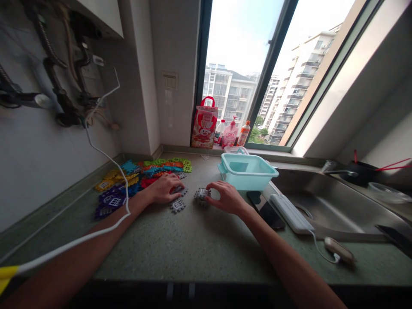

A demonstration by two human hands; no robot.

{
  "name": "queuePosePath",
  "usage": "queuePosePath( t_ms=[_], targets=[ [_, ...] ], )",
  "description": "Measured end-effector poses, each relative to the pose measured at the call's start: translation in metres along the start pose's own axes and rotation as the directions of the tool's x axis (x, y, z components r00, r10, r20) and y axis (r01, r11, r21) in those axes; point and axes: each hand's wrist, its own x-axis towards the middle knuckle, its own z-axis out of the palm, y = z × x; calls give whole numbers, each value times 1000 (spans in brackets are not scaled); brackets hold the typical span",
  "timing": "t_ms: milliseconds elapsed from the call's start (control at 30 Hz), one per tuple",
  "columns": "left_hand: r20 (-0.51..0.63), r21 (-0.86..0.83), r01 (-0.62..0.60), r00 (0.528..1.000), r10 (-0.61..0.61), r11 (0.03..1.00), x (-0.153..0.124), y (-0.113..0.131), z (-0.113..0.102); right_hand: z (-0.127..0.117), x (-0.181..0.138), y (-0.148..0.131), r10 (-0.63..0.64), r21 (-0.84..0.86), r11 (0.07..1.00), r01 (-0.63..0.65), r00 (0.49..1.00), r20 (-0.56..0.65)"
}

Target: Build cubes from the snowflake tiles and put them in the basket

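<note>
My left hand (165, 188) is at the near edge of a heap of coloured interlocking plastic tiles (154, 168). Its thumb and fingers close around a grey interlocking tile (183, 190), partly hidden by the fingers. Just in front of that hand, another grey tile with a window pattern (177, 205) lies flat on the counter. To the right, my right hand (225, 196) pinches a small stack of grey interlocking tiles (201, 195) between thumb and forefinger, low at the counter. Yellow, purple, blue, red, orange and green tiles make up the heap.
A light-teal plastic bin (247, 174) stands behind my right hand. Beside my right forearm lie a dark phone (265, 209) and a white power strip (291, 213). Farther right is a steel sink (334, 201). A white cable (106, 229) crosses above my left forearm.
</note>
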Motion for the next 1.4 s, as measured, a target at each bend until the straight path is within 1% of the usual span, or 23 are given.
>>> queuePosePath(
  t_ms=[100, 233, 333, 400, 467, 600, 700, 800, 1000, 1167, 1300, 1400],
  targets=[
    [-6, 14, 0, 1000, 0, 1000, 0, 1, 1, 4, 2, 0, 25, 23, 999, -25, 1000, -1],
    [-15, 49, -11, 1000, 12, 999, 0, 2, 1, 10, 5, 3, 118, 78, 991, -112, 990, -75],
    [-25, 73, 3, 1000, -1, 997, 0, 2, 1, 8, 8, 3, 175, 110, 980, -165, 980, -92],
    [-25, 80, 7, 1000, -5, 997, 0, 3, 1, 4, 11, -2, 200, 110, 975, -192, 977, -70],
    [-16, 80, 8, 1000, -7, 997, -1, 3, 0, -1, 18, -11, 196, 63, 979, -194, 980, -26],
    [-23, 72, 22, 1000, -20, 997, -2, 2, 0, -3, 39, -35, 178, -152, 975, -162, 978, 104],
    [-34, 67, 39, 999, -36, 997, -4, 1, 1, 1, 51, -43, 191, -242, 959, -146, 966, 173],
    [-34, 61, 42, 999, -40, 997, -5, 0, 0, 5, 55, -41, 185, -261, 957, -128, 961, 204],
    [-29, 63, 41, 999, -39, 997, -6, -2, 1, 10, 52, -34, 190, -268, 956, -122, 951, 245],
    [-33, 66, 37, 999, -35, 997, -6, -2, 2, 11, 54, -35, 220, -270, 952, -148, 939, 264],
    [-32, 70, 35, 999, -33, 997, -5, -2, 2, 15, 59, -37, 272, -303, 936, -180, 915, 296],
    [-29, 70, 35, 999, -33, 997, -4, -3, 3, 17, 64, -38, 277, -309, 932, -188, 921, 274]
  ],
)
